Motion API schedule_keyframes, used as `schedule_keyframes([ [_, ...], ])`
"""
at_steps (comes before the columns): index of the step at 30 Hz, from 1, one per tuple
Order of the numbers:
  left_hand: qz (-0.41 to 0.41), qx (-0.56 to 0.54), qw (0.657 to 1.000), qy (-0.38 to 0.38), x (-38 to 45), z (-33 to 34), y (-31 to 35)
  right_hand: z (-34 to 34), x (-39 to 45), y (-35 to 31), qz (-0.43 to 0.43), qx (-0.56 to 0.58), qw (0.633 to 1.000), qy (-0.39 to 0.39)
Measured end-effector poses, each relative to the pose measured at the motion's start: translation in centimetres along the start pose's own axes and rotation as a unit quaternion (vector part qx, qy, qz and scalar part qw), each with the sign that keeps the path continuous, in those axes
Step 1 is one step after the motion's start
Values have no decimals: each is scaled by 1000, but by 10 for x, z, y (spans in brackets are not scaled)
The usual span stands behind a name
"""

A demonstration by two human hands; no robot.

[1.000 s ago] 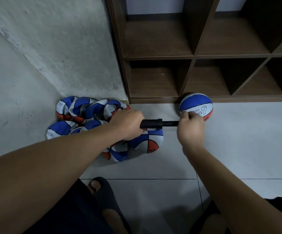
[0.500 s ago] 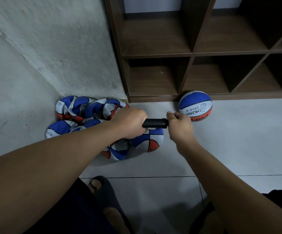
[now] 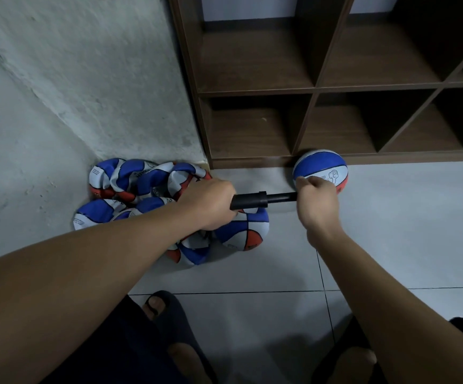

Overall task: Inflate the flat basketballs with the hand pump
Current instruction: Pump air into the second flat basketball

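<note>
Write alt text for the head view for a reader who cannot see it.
Two bare hands work a black hand pump over a tiled floor: the left hand grips the barrel, the right hand the rod end. A pile of flat basketballs lies left; one round basketball sits by a brown shelf.

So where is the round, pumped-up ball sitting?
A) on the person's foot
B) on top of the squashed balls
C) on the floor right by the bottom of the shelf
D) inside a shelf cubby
C: the round basketball sits on the tiled floor against the base of the wooden shelf, apart from the pile of flat balls.
</note>
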State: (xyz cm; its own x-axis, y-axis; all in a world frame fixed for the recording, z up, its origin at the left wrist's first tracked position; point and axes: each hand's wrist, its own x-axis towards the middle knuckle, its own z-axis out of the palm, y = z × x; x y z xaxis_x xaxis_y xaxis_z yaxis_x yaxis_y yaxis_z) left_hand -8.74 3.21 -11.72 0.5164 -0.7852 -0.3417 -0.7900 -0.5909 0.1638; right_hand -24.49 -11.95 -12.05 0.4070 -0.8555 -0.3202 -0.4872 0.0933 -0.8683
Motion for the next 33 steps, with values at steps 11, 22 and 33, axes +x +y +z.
schedule_keyframes([
  [11, 25, 36, 999, -2, -8, -8, 10, 34, -20, 6, 0, 2, 997, -76],
  [22, 25, 13, 1000, 6, 3, -17, -25, -4, 21, 4, 61, 26, 997, -29],
  [33, 35, 1, 999, 10, 5, -16, -11, 8, -7, -6, -30, -6, 999, 32],
])
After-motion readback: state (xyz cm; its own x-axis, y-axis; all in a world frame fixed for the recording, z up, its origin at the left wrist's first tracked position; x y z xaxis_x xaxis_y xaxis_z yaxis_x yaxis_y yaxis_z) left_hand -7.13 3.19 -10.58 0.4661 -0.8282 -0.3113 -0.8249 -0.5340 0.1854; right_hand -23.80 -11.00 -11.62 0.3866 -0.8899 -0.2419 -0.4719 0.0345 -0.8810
